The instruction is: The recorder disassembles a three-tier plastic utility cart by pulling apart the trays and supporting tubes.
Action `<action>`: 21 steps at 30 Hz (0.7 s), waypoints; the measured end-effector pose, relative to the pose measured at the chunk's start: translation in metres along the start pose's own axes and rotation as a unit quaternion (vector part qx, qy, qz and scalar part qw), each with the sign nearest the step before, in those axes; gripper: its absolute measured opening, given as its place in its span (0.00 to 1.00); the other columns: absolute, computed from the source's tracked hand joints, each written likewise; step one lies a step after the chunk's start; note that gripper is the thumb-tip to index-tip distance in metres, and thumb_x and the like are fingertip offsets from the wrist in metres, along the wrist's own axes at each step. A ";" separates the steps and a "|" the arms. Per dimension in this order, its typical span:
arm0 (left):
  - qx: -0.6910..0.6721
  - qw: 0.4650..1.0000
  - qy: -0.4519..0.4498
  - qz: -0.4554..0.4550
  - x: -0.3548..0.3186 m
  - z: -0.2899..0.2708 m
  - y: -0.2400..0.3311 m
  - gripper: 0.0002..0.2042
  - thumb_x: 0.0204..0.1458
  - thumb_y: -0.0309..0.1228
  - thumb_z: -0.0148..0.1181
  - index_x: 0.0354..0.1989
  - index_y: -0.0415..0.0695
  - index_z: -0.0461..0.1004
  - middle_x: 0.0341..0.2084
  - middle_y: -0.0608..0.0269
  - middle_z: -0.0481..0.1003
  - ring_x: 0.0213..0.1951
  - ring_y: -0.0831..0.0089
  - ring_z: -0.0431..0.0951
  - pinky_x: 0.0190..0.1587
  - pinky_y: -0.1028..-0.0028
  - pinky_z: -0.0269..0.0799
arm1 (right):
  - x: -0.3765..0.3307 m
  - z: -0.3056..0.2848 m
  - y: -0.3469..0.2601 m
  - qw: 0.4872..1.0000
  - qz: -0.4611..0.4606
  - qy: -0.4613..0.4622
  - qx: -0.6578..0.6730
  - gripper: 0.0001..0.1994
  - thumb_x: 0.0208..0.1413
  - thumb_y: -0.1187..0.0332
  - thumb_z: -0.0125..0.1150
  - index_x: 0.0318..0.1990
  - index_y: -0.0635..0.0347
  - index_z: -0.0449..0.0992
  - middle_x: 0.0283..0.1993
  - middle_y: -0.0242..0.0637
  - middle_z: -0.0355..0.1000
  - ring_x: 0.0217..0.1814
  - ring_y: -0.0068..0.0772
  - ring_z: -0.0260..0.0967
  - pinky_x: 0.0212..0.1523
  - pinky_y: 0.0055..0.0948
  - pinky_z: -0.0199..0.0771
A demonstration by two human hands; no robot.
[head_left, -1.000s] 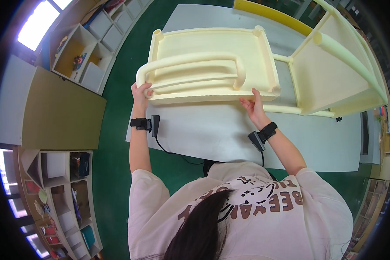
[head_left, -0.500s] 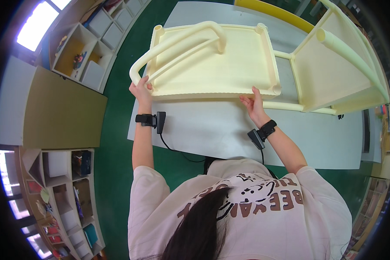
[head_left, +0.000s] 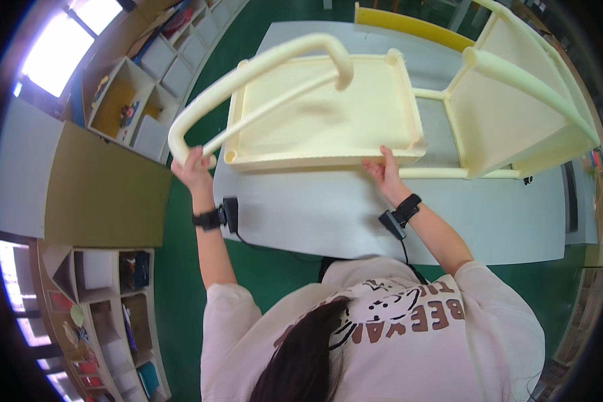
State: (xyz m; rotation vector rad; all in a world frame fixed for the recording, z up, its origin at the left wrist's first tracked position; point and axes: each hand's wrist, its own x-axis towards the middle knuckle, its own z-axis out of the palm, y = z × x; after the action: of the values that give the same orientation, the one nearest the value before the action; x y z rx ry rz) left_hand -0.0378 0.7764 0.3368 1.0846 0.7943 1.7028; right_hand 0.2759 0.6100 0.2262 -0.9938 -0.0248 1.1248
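Observation:
A cream plastic U-shaped tube frame [head_left: 248, 79] with a thinner crossbar is held by my left hand [head_left: 193, 171], closed around its near end. The frame hangs tilted over a cream rectangular tray [head_left: 335, 127] with raised sides and round corner sockets. Its near end is apart from the tray's near left socket [head_left: 231, 157]. My right hand [head_left: 386, 175] grips the tray's near edge close to the right corner, thumb on top. Right of the tray stands a cream shelf section [head_left: 516, 110] with panels and tubes, resting on the white table [head_left: 315, 214].
A yellow board [head_left: 415, 35] stands along the far side of the table. White cubby shelves [head_left: 117, 315] and a brown cabinet [head_left: 107, 191] are on the left. A black camera with a cable is strapped to each of my wrists [head_left: 229, 214].
My left hand has moved the tube frame left and toward me, lifting its near end away from the tray's corner. My right hand stays on the tray edge.

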 end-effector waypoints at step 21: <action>0.029 0.997 0.069 -0.037 -0.111 -0.037 0.016 0.06 0.31 0.22 0.51 0.14 0.37 0.60 0.08 0.61 0.60 0.09 0.75 0.58 0.13 0.78 0.53 | 0.067 0.111 0.033 0.979 0.047 -0.014 0.195 0.19 0.44 0.60 0.52 0.42 0.59 0.59 0.38 0.36 0.62 0.34 0.34 0.65 0.37 0.24 0.69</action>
State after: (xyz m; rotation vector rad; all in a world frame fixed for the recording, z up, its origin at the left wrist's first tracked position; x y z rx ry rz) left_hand -0.0587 0.6652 0.3010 0.9717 0.9640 1.7144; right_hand 0.2305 0.7350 0.2394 -0.6323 0.2153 1.1751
